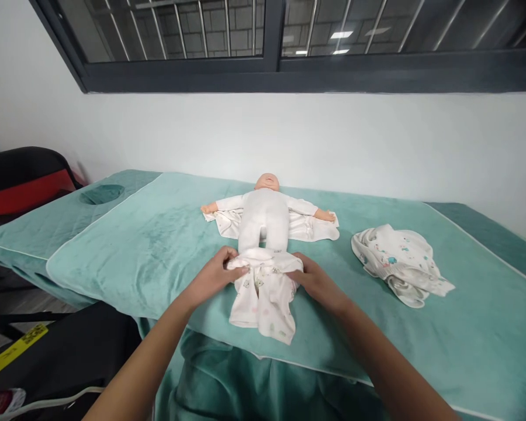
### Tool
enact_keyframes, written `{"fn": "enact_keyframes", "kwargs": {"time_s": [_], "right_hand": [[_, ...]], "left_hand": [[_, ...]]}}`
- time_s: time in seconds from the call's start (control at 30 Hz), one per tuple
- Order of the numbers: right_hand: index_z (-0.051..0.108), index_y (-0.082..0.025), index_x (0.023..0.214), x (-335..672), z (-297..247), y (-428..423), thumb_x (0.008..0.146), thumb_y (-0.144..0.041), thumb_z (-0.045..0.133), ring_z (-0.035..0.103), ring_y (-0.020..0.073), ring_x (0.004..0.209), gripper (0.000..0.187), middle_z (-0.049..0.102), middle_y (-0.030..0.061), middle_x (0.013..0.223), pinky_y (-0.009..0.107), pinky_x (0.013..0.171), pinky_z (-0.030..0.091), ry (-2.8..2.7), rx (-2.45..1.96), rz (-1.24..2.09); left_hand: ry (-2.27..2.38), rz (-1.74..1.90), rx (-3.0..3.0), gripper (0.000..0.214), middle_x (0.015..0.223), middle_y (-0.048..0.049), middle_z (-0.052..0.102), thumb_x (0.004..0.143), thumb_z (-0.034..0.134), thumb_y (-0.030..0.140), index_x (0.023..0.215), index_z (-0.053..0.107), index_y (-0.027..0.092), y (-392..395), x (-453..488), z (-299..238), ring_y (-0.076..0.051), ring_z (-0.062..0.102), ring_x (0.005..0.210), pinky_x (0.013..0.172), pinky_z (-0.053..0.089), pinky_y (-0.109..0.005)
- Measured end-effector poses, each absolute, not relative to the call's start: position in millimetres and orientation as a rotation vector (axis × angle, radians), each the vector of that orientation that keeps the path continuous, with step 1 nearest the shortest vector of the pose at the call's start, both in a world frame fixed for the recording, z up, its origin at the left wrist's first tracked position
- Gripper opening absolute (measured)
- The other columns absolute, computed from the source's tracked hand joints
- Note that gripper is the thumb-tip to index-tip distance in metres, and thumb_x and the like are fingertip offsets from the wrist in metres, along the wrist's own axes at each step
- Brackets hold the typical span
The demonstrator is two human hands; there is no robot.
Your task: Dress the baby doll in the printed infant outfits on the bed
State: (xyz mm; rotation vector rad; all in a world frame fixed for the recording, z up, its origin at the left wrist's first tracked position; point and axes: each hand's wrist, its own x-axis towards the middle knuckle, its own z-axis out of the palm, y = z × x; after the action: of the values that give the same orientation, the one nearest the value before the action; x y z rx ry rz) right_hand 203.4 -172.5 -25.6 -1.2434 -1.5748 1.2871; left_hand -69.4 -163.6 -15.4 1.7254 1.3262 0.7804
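Observation:
A baby doll (264,213) with a white cloth body lies on its back, head toward the wall and arms spread. Under its arms and back is a spread white printed baby top (311,228). Small white printed baby pants (265,298) are around the ends of the doll's legs, hiding its feet. My left hand (221,272) grips the waistband of the pants at the left, fingers closed. At the right side of the same waistband, my right hand (309,278) is closed on the fabric, some of its fingers hidden by the cloth.
A crumpled white printed garment (398,263) lies to the right on the green bed cover (158,245). A black and red chair (26,181) stands at the left. A black seat (79,362) with a yellow strip is at the lower left. Behind the bed is a white wall (333,140).

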Motion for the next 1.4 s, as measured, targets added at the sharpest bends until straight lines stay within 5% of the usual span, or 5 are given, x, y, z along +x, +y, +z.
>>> {"fn": "enact_keyframes", "kwargs": {"time_s": [0.2, 0.4, 0.73, 1.07, 1.4], "right_hand": [[0.042, -0.022, 0.135, 192, -29, -223, 0.049, -0.042, 0.089, 0.051, 0.0316, 0.118, 0.100, 0.053, 0.0109, 0.130, 0.045, 0.100, 0.042, -1.948, -1.274, 1.007], [0.059, -0.017, 0.104, 174, -22, -235, 0.068, -0.035, 0.074, 0.059, 0.0240, 0.085, 0.043, 0.066, 0.0058, 0.092, 0.039, 0.083, 0.045, -2.020, -1.488, 0.796], [0.070, -0.023, 0.102, 188, 8, -221, 0.076, -0.044, 0.073, 0.066, 0.0259, 0.097, 0.034, 0.071, 0.0068, 0.104, 0.036, 0.087, 0.051, -1.196, -0.905, 1.950], [0.068, -0.018, 0.099, 226, 72, -162, 0.077, -0.075, 0.056, 0.065, 0.0254, 0.097, 0.062, 0.071, 0.0099, 0.098, 0.035, 0.082, 0.052, -1.554, -0.834, 1.780], [0.073, -0.017, 0.074, 195, 231, -115, 0.073, -0.048, 0.076, 0.058, 0.0171, 0.072, 0.031, 0.067, 0.0024, 0.075, 0.029, 0.069, 0.045, -2.460, -1.048, 1.159]], "left_hand": [[1.222, 0.634, 2.045, 0.109, 0.141, -0.0100, 0.038, 0.061, 0.085, 0.043, 0.150, 0.022, 0.032, -212, -69, -29, -0.032, 0.043, 0.129, 0.105, 0.042, -0.043], [1.256, 0.613, 1.988, 0.078, 0.137, -0.0058, 0.050, 0.069, 0.077, 0.030, 0.139, 0.042, 0.031, -221, -64, -10, -0.029, 0.050, 0.123, 0.103, 0.042, -0.040], [1.045, 0.852, 1.051, 0.037, 0.099, -0.0062, 0.070, 0.071, 0.075, 0.033, 0.104, 0.066, 0.018, -222, -48, 34, -0.020, 0.066, 0.084, 0.072, 0.049, -0.028], [0.968, 0.969, 1.334, 0.050, 0.090, -0.0056, 0.070, 0.079, 0.059, 0.063, 0.099, 0.068, 0.018, -180, -49, 97, -0.022, 0.064, 0.081, 0.069, 0.047, -0.030], [1.337, 0.369, 2.725, 0.005, 0.057, 0.0025, 0.051, 0.064, 0.066, 0.021, 0.066, 0.061, 0.021, -134, -29, 244, -0.014, 0.042, 0.054, 0.055, 0.025, -0.027]]}}
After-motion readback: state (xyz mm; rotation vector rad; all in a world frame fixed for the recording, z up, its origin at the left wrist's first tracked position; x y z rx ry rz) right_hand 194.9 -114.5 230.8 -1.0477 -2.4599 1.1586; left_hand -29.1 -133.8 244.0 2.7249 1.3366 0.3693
